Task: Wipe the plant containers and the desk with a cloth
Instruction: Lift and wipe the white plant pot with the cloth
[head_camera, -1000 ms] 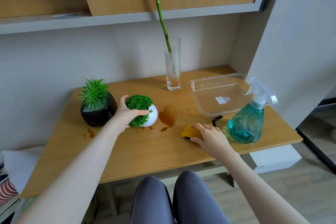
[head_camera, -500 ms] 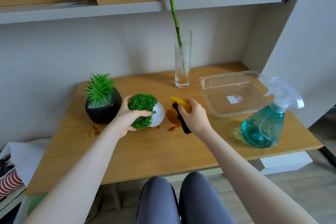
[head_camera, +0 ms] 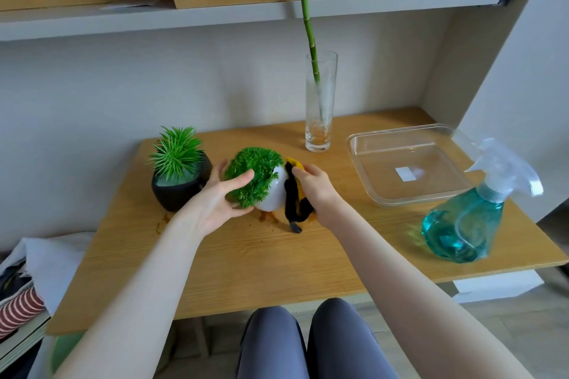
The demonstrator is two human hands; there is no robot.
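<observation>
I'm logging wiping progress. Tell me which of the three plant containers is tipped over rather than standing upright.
The white round pot with the mossy green plant: it is tilted sideways between both hands. The black pot and the glass vase stand upright on the desk.

On the wooden desk (head_camera: 246, 258), the round black pot with a spiky green plant (head_camera: 180, 184) stands at the back left, and just to its right the left hand (head_camera: 215, 200) holds the tilted white round pot with a mossy green plant (head_camera: 264, 184). The right hand (head_camera: 317, 188) presses the yellow and black cloth (head_camera: 295, 197) against that pot's right side, above brown stains (head_camera: 268, 218) on the desk. Behind them stands the tall clear glass vase with a green stem (head_camera: 320, 108); to the right lies the clear square plastic tray (head_camera: 409, 194), with the clear teal spray bottle (head_camera: 468, 218) in front of it.
</observation>
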